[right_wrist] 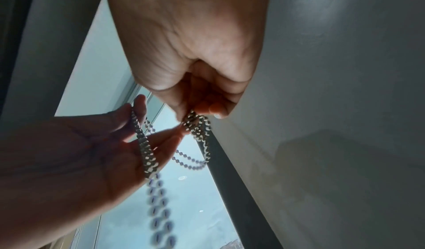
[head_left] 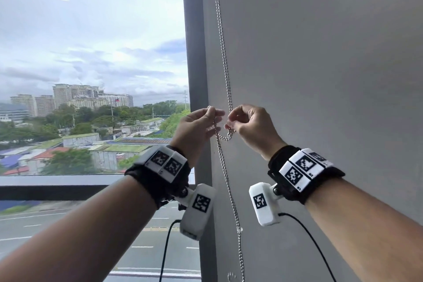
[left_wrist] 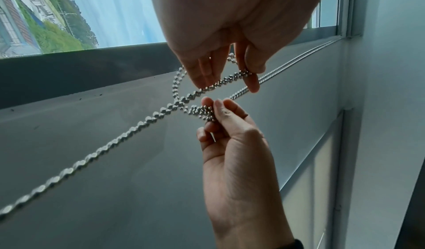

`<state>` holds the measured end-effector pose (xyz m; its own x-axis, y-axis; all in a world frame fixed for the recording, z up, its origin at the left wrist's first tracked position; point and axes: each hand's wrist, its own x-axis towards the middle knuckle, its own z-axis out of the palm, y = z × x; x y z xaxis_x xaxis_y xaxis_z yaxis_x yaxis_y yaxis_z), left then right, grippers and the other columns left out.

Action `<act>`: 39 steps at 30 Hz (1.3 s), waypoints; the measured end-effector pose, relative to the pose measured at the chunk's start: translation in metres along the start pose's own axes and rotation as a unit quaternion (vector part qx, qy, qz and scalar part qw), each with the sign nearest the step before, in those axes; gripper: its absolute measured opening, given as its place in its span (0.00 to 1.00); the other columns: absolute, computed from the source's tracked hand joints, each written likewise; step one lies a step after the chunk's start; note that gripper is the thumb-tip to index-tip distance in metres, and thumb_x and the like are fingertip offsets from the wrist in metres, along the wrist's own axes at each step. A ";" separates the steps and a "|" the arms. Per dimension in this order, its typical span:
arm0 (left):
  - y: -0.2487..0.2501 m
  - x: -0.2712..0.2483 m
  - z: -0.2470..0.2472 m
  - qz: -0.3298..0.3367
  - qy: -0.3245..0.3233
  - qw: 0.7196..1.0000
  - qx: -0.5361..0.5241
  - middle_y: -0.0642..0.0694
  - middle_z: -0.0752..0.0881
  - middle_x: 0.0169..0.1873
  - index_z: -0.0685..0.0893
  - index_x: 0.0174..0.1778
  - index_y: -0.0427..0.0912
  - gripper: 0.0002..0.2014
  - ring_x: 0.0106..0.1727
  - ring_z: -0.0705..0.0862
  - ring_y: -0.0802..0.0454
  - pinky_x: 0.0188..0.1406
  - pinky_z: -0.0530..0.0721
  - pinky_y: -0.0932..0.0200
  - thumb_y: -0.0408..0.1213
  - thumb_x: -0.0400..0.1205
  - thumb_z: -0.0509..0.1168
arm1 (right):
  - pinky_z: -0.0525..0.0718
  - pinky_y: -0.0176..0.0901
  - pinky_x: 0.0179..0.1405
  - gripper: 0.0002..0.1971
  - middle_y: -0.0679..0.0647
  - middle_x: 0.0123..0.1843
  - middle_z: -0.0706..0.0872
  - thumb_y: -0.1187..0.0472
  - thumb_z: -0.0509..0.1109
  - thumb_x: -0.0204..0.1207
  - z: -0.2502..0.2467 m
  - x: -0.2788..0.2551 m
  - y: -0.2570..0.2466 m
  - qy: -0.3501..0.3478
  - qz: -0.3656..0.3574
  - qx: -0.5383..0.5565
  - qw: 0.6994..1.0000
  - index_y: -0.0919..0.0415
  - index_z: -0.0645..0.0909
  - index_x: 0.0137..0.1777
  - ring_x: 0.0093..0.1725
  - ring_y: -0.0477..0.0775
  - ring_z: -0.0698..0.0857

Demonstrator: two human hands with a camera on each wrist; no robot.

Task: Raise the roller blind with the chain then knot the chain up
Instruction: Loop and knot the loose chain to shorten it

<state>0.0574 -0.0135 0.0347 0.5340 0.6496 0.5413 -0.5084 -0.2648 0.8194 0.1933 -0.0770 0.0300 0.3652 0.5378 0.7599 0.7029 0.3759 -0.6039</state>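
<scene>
Both forearms reach forward and upward, wrists level and close together. The left hand (head_left: 196,128) has its thumb and fingertips (left_wrist: 207,78) pressed together in a pinch on the bead chain (head_left: 225,68), the other fingers only lightly bent. The right hand (head_left: 250,126), just beside it, curls its fingers (right_wrist: 214,107) inward and pinches a bunched loop of the same chain.

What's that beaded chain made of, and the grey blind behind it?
The bead chain looks like metal: small silvery balls with bright, mirror-like glints, though plated plastic can't be ruled out. The roller blind appears to be a matte grey fabric or vinyl sheet, smooth and without shine; its weave is too fine to tell.
</scene>
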 end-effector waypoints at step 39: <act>0.015 -0.009 0.007 0.032 0.099 0.990 0.094 0.31 0.87 0.48 0.71 0.52 0.35 0.22 0.39 0.86 0.43 0.34 0.87 0.58 0.24 0.68 0.75 | 0.91 0.52 0.40 0.05 0.60 0.34 0.89 0.70 0.71 0.76 0.005 0.016 -0.037 -0.015 0.139 0.098 0.985 0.65 0.89 0.43 0.30 0.55 0.87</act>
<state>0.0500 -0.0283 0.0437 0.3516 0.7493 0.5611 -0.3922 -0.4264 0.8151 0.1702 -0.0785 0.0635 0.5065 0.6615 0.5530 0.4459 0.3480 -0.8247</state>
